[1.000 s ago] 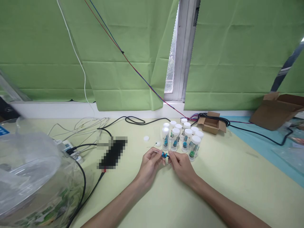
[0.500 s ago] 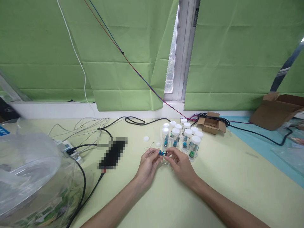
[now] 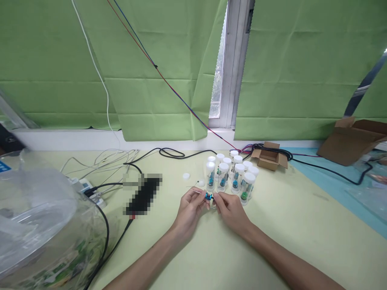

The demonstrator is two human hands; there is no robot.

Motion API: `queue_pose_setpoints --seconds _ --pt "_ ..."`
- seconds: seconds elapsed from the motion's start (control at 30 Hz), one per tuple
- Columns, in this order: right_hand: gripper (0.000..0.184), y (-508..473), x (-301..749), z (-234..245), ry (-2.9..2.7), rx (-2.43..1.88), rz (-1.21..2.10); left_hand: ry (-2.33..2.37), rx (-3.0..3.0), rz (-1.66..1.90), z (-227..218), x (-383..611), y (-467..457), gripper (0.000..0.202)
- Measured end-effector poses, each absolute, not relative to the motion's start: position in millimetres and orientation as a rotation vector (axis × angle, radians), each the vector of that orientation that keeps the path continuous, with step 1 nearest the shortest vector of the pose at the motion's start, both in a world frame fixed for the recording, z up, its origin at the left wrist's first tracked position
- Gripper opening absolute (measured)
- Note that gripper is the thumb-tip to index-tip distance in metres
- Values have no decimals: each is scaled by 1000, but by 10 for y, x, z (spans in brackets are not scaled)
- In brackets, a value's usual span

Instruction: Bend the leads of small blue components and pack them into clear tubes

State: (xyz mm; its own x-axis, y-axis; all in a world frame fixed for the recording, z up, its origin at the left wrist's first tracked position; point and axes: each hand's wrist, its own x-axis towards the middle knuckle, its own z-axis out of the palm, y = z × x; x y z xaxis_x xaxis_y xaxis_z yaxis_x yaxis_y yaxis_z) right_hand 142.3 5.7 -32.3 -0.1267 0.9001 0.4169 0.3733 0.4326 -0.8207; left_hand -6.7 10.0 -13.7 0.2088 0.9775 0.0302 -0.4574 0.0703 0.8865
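My left hand (image 3: 190, 210) and my right hand (image 3: 230, 210) meet above the pale green table (image 3: 272, 241), fingertips pinched together. Between them sits a small blue metal part (image 3: 208, 196) on a thin wire or pin that sticks out to the left. Both hands grip it, the left from the left side, the right from the right. Just behind the hands stands a cluster of several clear vials with white caps (image 3: 232, 175), each holding a small blue or green part. Two loose white caps (image 3: 186, 176) lie on the table to the left of the vials.
A large clear plastic bag (image 3: 39, 225) fills the near left. A black device and black and white cables (image 3: 142, 195) lie left of my hands. A small open cardboard box (image 3: 269, 158) and a bigger one (image 3: 352, 139) sit at the back right, with green curtains behind.
My hands rose slightly and spread half a second ago, then dropped back and closed in together on the blue part. Nothing else on the table moved.
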Motion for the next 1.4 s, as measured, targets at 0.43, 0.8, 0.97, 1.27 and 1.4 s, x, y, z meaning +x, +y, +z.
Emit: queue_pose_setpoints --seconds 0.43,0.8,0.97,1.27,1.4 --pt "22 20 1437 -240 -1674 -1075 681 735 817 1282 -130 -77 124 19" --pt "13 29 1443 -293 -1716 -1023 664 754 842 1263 -145 -79 119 17" --pt "28 33 1442 -304 -1734 -1055 683 742 864 1246 -148 -77 107 18" --pt "49 61 1432 -327 -1727 -1116 671 694 907 1205 -134 -60 83 18" --pt "50 69 1435 -337 -1716 -1130 644 694 879 1215 -143 -55 93 19"
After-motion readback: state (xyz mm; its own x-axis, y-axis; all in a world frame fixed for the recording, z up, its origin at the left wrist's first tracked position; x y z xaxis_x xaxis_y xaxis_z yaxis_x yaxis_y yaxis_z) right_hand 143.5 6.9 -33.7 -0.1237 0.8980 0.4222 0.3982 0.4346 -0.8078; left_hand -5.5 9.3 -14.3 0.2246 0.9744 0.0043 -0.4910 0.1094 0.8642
